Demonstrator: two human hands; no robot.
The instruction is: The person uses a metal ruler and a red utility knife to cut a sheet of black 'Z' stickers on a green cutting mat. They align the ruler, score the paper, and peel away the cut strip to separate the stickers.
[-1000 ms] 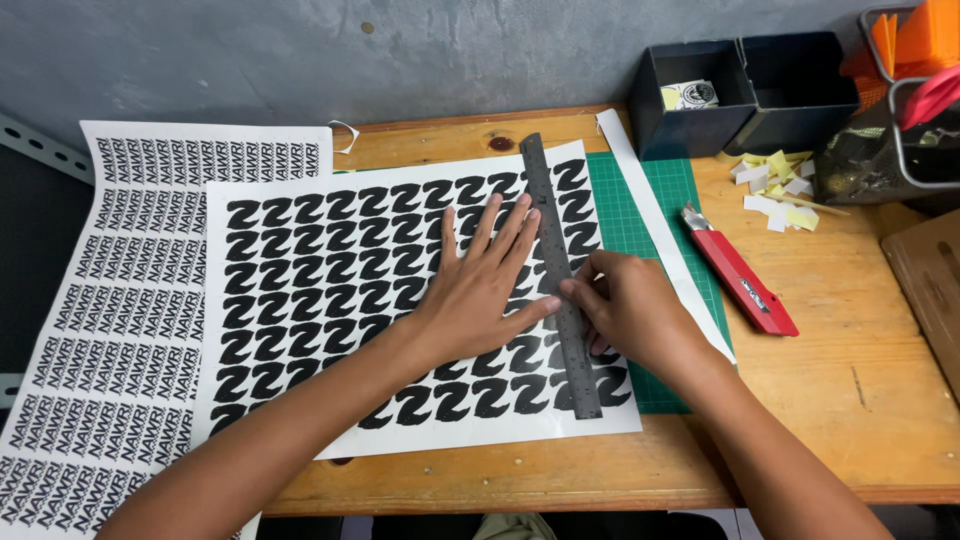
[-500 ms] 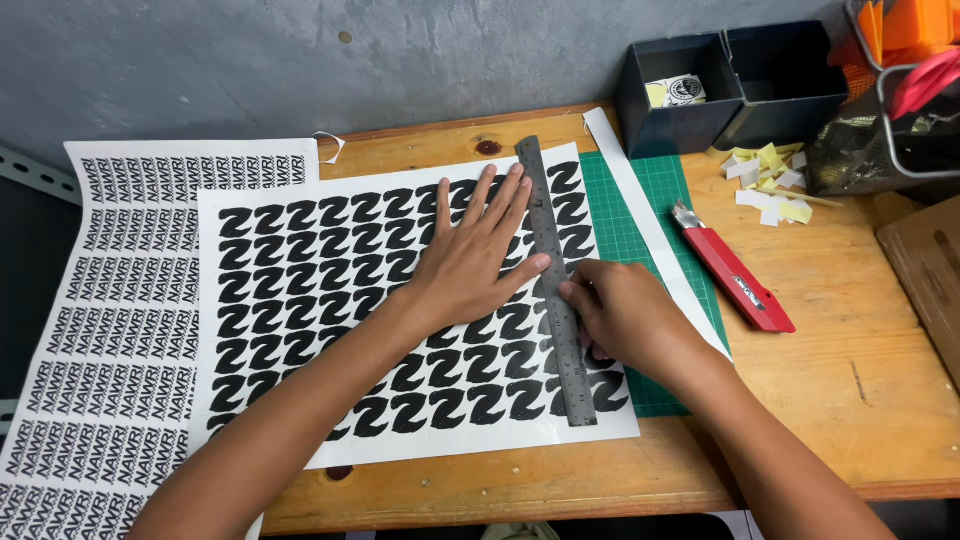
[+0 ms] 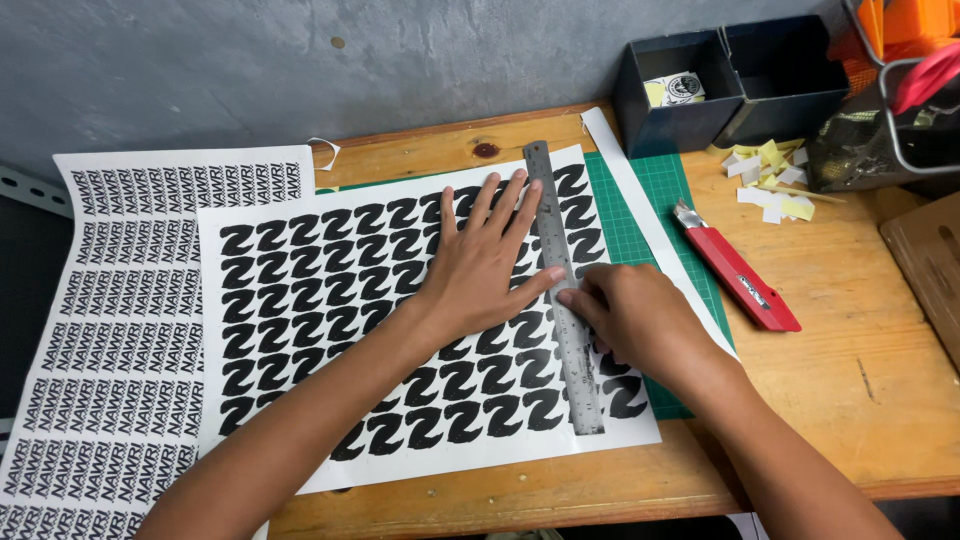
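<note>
Left hand (image 3: 483, 268) is lying flat, fingers spread, pinning the sticker sheet (image 3: 330, 300) on the tabletop (image 3: 850, 400). Right hand (image 3: 630, 318) is curled, fingertips pressing the steel ruler (image 3: 562, 270) w/ no tool in it, prob. Ruler is lined up along the rightmost column; red knife (image 3: 738, 280) is lying aside, so no cut underway.

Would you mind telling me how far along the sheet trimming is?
Done: a long white strip lies cut off on the green mat. In hand: left hand flat on the sticker sheet, right hand setting the steel ruler. Left: the red knife lies unused.
</note>
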